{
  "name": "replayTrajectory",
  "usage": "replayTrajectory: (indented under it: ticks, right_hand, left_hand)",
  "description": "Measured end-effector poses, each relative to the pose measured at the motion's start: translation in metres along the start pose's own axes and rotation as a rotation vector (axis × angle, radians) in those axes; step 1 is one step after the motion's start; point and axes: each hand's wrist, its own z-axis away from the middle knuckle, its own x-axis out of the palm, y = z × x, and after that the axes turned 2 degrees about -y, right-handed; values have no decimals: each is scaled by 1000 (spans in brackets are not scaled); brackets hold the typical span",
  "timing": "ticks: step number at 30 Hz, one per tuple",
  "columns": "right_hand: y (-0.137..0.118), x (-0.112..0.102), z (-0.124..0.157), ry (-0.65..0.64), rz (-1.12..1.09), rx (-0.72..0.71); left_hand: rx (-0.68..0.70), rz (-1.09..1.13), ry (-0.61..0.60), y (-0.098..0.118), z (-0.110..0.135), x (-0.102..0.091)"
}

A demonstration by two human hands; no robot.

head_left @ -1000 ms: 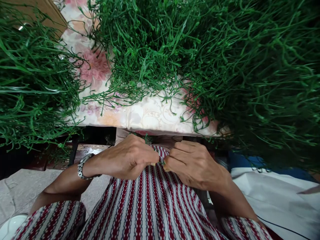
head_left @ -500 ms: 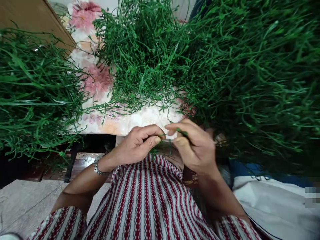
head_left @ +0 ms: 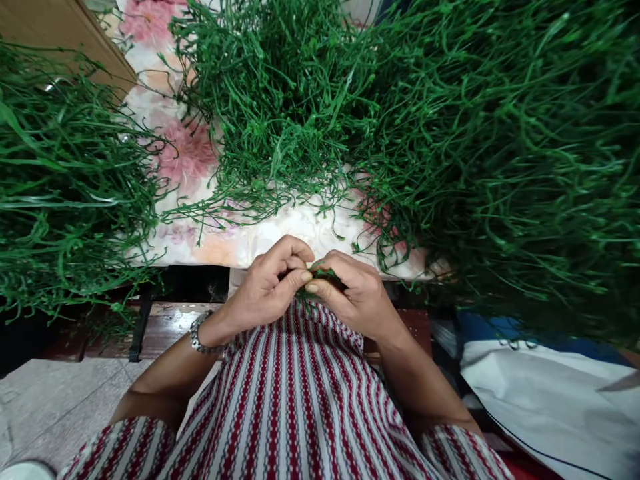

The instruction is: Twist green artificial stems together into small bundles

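Note:
My left hand (head_left: 265, 287) and my right hand (head_left: 353, 297) meet fingertip to fingertip just below the table's front edge, above my red-and-white striped lap. Both are closed in a pinch on a small green stem (head_left: 320, 275) that shows between the fingers. A metal watch sits on my left wrist. Beyond the hands, a large heap of thin green stems (head_left: 285, 113) lies on the flowered tablecloth (head_left: 260, 237).
More green stems spill over at the left (head_left: 65, 187) and fill the right side (head_left: 515, 167). A wooden panel (head_left: 55, 27) stands at the upper left. White cloth (head_left: 550, 400) lies at the lower right, grey tiled floor (head_left: 45, 407) at the lower left.
My hands rose from my lap toward the table edge, worked a stem apart, then came back together in a tight pinch. The view shifted slightly.

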Motion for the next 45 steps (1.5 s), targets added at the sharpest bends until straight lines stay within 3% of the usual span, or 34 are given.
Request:
replayTrajectory:
  ticks: [9, 14, 19, 24, 26, 31, 36, 41, 45]
  right_hand:
    - [8, -1, 5, -14, 219, -132]
    - [7, -7, 7, -209, 278, -207]
    - [4, -13, 2, -419, 90, -299]
    - [6, -29, -1, -576, -133, -360]
    - [8, -36, -1, -538, -192, -305]
    - [9, -20, -3, -123, -257, 55]
    - [7, 17, -2, -43, -442, 303]
    - [8, 29, 6, -41, -549, 344]
    - [11, 27, 7, -69, -574, 311]
  left_hand:
    - [-116, -236, -248, 12, -11, -15]
    - [49, -309, -421, 9, -9, -17]
    - [216, -326, -592, 9, -5, -15]
    - [147, -134, -758, 15, -5, -30]
    - [62, -59, -679, 15, -6, -37]
    - [-121, 75, -255, 6, -11, -28]
    - [-114, 144, 7, -4, -14, -7]
    - [-105, 83, 97, -5, -12, -5]
    - [-235, 333, 59, -6, -9, -4]
